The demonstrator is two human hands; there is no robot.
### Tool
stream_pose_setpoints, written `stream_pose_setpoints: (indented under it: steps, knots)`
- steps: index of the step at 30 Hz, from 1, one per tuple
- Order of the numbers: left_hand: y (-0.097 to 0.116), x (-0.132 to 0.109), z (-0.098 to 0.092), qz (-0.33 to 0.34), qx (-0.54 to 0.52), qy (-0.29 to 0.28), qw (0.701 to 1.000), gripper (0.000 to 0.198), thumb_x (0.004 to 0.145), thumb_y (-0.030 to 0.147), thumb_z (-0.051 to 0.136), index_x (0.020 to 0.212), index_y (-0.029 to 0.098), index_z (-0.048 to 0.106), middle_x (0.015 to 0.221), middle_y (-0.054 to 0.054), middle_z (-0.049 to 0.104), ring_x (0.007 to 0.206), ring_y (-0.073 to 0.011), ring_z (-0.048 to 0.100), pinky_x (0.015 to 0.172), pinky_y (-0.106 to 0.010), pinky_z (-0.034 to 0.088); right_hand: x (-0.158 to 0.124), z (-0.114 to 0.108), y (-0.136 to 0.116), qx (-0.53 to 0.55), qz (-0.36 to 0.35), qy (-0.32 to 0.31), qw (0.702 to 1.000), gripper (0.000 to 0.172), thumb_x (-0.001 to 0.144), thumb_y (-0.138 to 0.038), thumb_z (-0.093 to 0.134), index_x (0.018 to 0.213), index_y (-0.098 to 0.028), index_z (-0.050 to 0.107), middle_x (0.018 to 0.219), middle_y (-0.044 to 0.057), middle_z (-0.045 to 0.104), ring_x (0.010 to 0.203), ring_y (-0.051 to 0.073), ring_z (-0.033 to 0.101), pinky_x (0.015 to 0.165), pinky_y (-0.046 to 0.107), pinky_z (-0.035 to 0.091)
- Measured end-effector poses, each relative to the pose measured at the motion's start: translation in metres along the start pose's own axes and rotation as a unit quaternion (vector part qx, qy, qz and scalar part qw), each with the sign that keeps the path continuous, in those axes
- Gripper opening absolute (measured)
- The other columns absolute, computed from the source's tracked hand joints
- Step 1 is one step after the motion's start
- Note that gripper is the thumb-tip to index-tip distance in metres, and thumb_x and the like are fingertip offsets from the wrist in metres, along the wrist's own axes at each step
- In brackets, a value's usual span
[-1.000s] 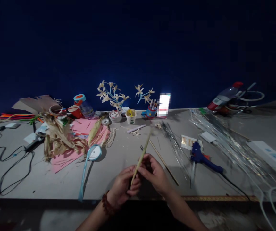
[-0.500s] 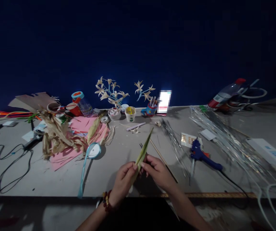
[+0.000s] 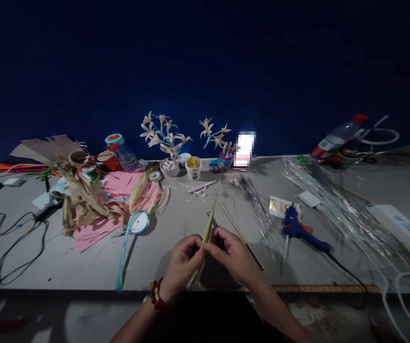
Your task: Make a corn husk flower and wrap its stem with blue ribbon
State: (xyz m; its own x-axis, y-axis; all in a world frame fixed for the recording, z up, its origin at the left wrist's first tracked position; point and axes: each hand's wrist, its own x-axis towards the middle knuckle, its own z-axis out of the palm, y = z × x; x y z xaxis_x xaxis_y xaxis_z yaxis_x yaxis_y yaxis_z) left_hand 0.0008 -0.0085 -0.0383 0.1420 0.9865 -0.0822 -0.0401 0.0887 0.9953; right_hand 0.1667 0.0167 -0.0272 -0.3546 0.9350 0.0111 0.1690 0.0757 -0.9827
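A narrow pale-green corn husk (image 3: 209, 227) stands upright between my hands over the front of the table. My left hand (image 3: 185, 261) pinches it from the left, thumb against its lower part. From the right, my right hand (image 3: 230, 251) grips the same husk, with thumb and fingertips close to the left thumb. The husk's narrow tip points away from me and is blurred. Just beyond the hands lie the dark tips of a tool (image 3: 210, 215), mostly hidden. A thin wooden stick (image 3: 240, 233) lies to the right of my right hand.
A blue glue gun (image 3: 303, 232), wires (image 3: 258, 209) and clear-wrapped stems (image 3: 347, 209) lie to the right. Dried husks (image 3: 86, 200) on pink paper (image 3: 99, 236) and a blue tape roll (image 3: 138, 223) are left. Husk flowers (image 3: 164, 133), a white tub (image 3: 194, 169) and a lit phone (image 3: 245, 150) stand behind.
The husk has turned from a rightward slant to nearly upright and looks narrower, edge-on. Both hands have shifted slightly and their fingertips are closer together. Things on the table have stayed put.
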Motion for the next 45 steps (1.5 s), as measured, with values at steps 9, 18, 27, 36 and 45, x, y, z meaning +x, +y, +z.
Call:
stream_pose_setpoints:
  steps: [9,18,27,36,45]
  knots:
    - [-0.002,-0.003,0.003,0.035,0.061,0.029,0.997,0.03,0.09,0.04,0.062,0.07,0.019,0.058,0.066,0.0,0.052,0.062,-0.0135,0.045,0.058,-0.023,0.036,-0.004,0.001,0.003,-0.041,0.021,0.022,0.999,0.013,0.089,-0.027,0.056,0.076,-0.022,0.055,0.066,-0.004,0.051,0.061,0.013,0.05,0.055,0.022,0.038]
    - [-0.001,-0.003,0.004,0.041,0.053,0.048,0.997,0.022,0.088,0.033,0.064,0.073,0.018,0.057,0.069,0.001,0.054,0.064,-0.0126,0.047,0.06,-0.021,0.038,-0.004,0.002,-0.006,-0.061,-0.002,0.015,0.998,0.013,0.091,-0.029,0.055,0.08,-0.021,0.057,0.069,-0.004,0.054,0.064,0.013,0.051,0.059,0.023,0.04]
    - [-0.003,-0.007,0.006,0.029,0.046,0.036,0.998,0.024,0.093,0.032,0.056,0.074,0.019,0.052,0.064,0.004,0.045,0.057,-0.0106,0.038,0.053,-0.021,0.032,-0.004,0.0,-0.003,-0.029,0.032,0.005,0.999,0.014,0.089,-0.03,0.057,0.078,-0.021,0.057,0.065,-0.004,0.056,0.06,0.013,0.054,0.059,0.023,0.042]
    - [0.007,-0.007,0.008,0.127,0.17,0.067,0.975,0.022,0.093,0.023,0.052,0.072,0.02,0.052,0.068,0.002,0.049,0.065,-0.0135,0.047,0.061,-0.024,0.038,-0.006,0.0,-0.004,-0.026,0.039,0.009,0.999,0.014,0.087,-0.026,0.057,0.075,-0.02,0.057,0.064,-0.004,0.055,0.058,0.012,0.053,0.056,0.022,0.041]
    - [0.01,-0.006,0.007,0.147,0.213,0.064,0.964,0.013,0.09,0.016,0.052,0.079,0.02,0.055,0.074,0.001,0.056,0.07,-0.0142,0.053,0.065,-0.024,0.042,-0.006,-0.002,-0.007,-0.064,0.033,-0.001,0.997,0.013,0.089,-0.025,0.055,0.078,-0.02,0.059,0.066,-0.004,0.059,0.06,0.012,0.055,0.057,0.022,0.04]
